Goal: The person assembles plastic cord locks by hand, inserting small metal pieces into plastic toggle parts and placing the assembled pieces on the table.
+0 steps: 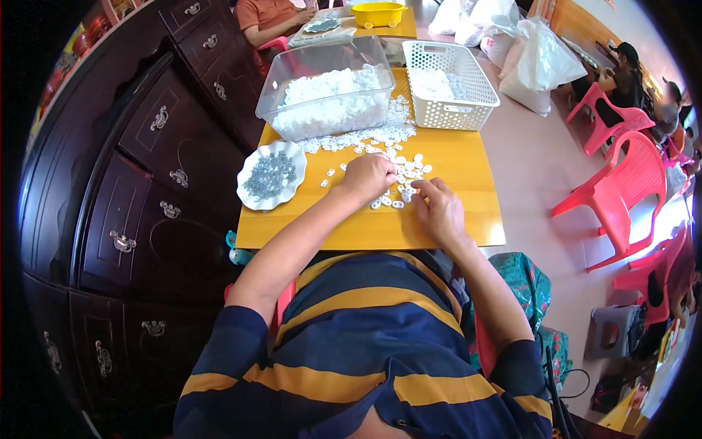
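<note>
My left hand (365,177) rests over small white oval pieces (402,172) on the yellow wooden table (336,227). Its fingers are curled together, and whatever they hold is too small to name. To its right, my right hand (439,208) has thumb and fingertips close together at the edge of the same pieces; anything between them is hidden. A scalloped white dish (243,192) of small grey clear parts (270,175) stands at the left. Behind the hands are a clear plastic bin (329,121) filled with white pieces and a white perforated basket (453,117) with more pieces.
Dark wooden drawers (139,183) line the left side. A person (267,22) sits at another table with a yellow tub (378,14). White sacks (537,62) and red plastic chairs (621,194) stand at the right, where more people sit.
</note>
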A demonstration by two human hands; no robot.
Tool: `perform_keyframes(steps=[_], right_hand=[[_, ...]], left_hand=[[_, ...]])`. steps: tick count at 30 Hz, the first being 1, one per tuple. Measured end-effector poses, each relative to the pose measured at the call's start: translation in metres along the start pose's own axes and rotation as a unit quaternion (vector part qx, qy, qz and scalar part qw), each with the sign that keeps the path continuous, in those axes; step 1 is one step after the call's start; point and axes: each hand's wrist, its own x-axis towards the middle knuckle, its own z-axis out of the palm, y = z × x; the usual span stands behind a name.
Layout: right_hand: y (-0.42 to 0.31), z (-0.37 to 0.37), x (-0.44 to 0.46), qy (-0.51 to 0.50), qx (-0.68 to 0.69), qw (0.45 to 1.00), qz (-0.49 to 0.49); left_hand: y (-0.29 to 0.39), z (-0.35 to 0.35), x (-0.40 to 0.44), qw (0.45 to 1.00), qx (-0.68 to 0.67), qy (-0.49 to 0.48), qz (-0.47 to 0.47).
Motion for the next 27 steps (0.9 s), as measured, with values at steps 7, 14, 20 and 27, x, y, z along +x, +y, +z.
perform_keyframes(steps=[7, 14, 20, 27], right_hand=[[0.033, -0.002, 0.025, 0.032, -0.091, 0.995, 0.018], [0.035, 0.004, 0.037, -0.002, -0.101, 0.994, 0.044], [0.035, 0.011, 0.04, 0.001, -0.131, 0.991, 0.038], [0.037, 0.016, 0.042, -0.01, -0.104, 0.994, 0.042]], left_hand=[[0.0, 0.005, 0.005, 1.0, -0.006, 0.011, 0.01], [0.004, 0.003, 0.009, 0.999, 0.018, -0.004, 0.033], [0.005, 0.003, 0.021, 0.991, 0.08, -0.033, 0.097], [0.005, 0.007, 0.03, 0.978, 0.149, -0.042, 0.142]])
